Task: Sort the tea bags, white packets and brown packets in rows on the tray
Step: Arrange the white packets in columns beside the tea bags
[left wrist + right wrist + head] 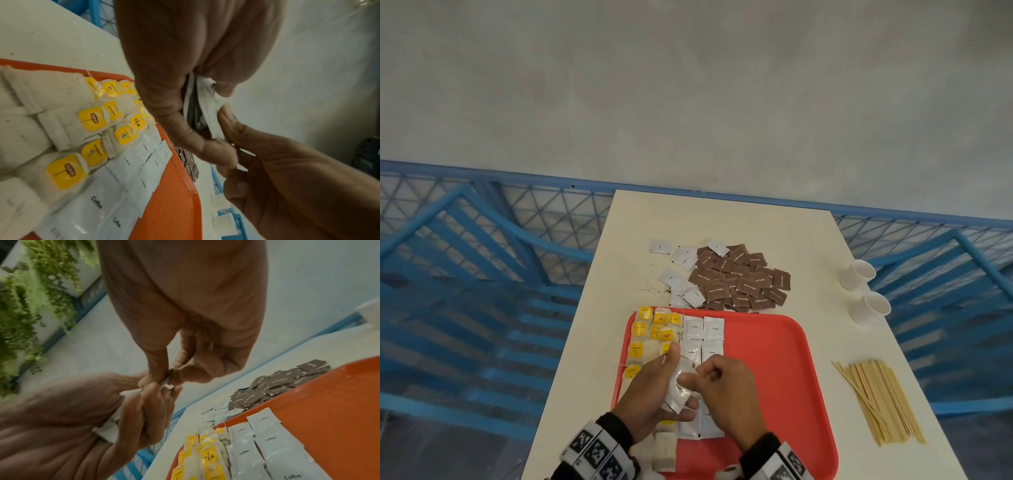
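On the red tray, tea bags with yellow tags fill the left columns and white coffee packets lie in two columns beside them. My left hand grips a small stack of white packets above the tray. My right hand pinches the top packet of that stack between thumb and fingers. In the left wrist view the held white packets show between both hands. A heap of brown packets and a few loose white packets lie on the table beyond the tray.
The white table holds two paper cups at the right edge and a bundle of wooden stirrers right of the tray. Dark tea crumbs are scattered near the loose packets. Blue railing surrounds the table.
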Demonstrator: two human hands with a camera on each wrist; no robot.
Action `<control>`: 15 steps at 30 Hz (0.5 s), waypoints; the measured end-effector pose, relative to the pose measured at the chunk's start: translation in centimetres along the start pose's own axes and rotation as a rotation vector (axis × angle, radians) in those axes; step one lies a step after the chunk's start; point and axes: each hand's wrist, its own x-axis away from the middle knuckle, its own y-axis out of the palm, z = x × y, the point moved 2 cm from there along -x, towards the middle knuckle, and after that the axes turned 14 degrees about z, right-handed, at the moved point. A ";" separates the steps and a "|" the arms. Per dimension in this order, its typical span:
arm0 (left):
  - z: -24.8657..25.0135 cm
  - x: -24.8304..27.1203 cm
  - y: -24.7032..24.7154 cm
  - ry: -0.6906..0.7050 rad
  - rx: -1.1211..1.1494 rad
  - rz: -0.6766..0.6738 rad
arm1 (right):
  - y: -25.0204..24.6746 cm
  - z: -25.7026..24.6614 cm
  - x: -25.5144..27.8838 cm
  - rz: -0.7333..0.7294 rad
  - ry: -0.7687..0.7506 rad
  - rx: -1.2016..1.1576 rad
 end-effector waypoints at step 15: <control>1.3 -0.2 0.1 0.150 -0.068 0.063 | -3.5 -0.5 -2.5 -0.134 0.119 -0.264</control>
